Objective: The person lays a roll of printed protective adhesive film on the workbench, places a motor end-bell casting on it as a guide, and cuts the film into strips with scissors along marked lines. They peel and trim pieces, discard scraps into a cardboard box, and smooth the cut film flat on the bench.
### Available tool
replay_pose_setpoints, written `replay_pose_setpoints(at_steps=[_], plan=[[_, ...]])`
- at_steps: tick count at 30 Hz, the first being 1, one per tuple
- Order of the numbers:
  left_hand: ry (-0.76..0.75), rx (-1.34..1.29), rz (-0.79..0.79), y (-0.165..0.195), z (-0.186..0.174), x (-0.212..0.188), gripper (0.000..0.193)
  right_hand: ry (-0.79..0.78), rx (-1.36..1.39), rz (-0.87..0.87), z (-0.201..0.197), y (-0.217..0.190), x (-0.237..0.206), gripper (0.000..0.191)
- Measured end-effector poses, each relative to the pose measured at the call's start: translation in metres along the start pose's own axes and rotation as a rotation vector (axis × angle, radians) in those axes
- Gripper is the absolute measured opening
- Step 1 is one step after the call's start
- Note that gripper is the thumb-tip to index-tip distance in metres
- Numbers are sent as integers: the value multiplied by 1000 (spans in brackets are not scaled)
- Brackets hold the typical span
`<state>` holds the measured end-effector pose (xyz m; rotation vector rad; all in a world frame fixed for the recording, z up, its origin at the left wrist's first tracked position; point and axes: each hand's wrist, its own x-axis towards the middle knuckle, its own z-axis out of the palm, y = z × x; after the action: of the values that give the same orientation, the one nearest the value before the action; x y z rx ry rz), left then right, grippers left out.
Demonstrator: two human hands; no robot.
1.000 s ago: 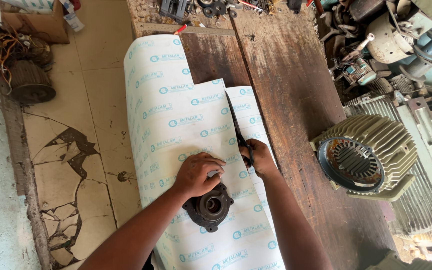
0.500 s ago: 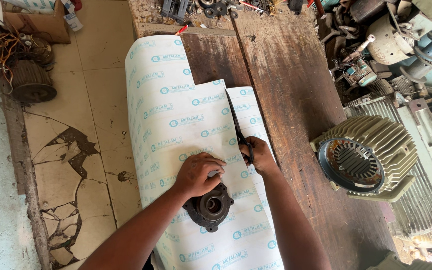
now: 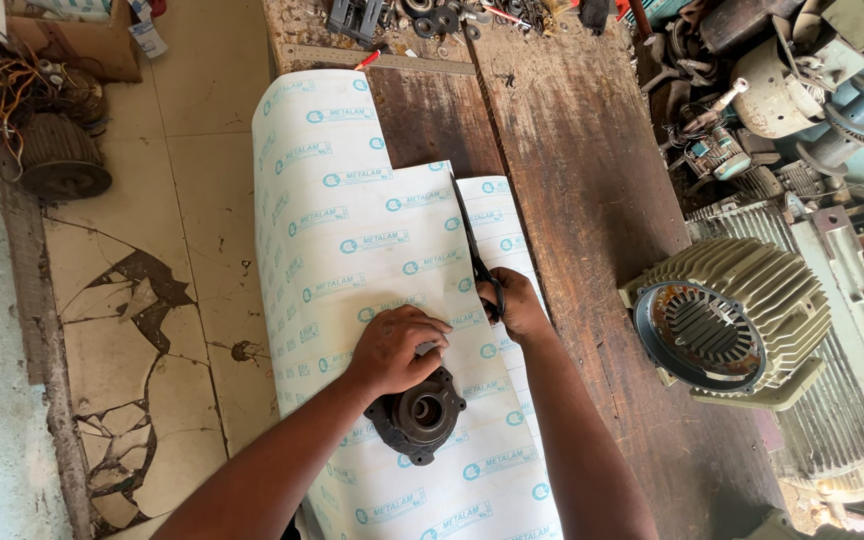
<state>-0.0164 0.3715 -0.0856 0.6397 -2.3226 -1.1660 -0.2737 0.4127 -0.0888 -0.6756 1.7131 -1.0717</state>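
Note:
A wide white sheet (image 3: 352,240) printed with small blue marks lies over the left part of a dark wooden bench (image 3: 572,200) and curls off its left edge. My left hand (image 3: 395,348) presses down on a dark round metal cover (image 3: 418,414) that rests on the sheet. Black scissors (image 3: 480,262) are gripped in my right hand (image 3: 519,306), their blades pointing away from me along a straight cut in the sheet. A narrow strip (image 3: 500,215) of the sheet lies to the right of that cut.
A ribbed grey motor housing (image 3: 727,322) with its open end toward me stands on the bench at right. Motor parts and scrap pile up at the far right (image 3: 792,90), small tools at the bench's far end (image 3: 402,15). Cracked floor tiles (image 3: 142,330) lie left.
The scissors and my right hand have crept slightly farther along the cut. My left hand stays on the metal cover.

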Motion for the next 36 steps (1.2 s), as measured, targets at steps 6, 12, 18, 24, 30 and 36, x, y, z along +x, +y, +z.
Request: replay_pose_setpoints(at_steps=[6,12,18,24,30,36], plan=[[-12,12,-10,0,0,0,10,18,-20,6,-1,0,-1,28],[-7,5,-7,0,2,0,10,15,-21,-21,-2,2,10,27],[-7,1,2,0,0,0,10,9,-36,-26,1,-2,16,27],[2,-6,10,-1,1,-1,9,16,-30,-22,3,-5,11,27],[13,-7,19,-2,2,0,9,12,-3,-40,6,-6,19,27],[15,-8,18,-2,2,0,9,21,-4,-26,7,-9,23,26]])
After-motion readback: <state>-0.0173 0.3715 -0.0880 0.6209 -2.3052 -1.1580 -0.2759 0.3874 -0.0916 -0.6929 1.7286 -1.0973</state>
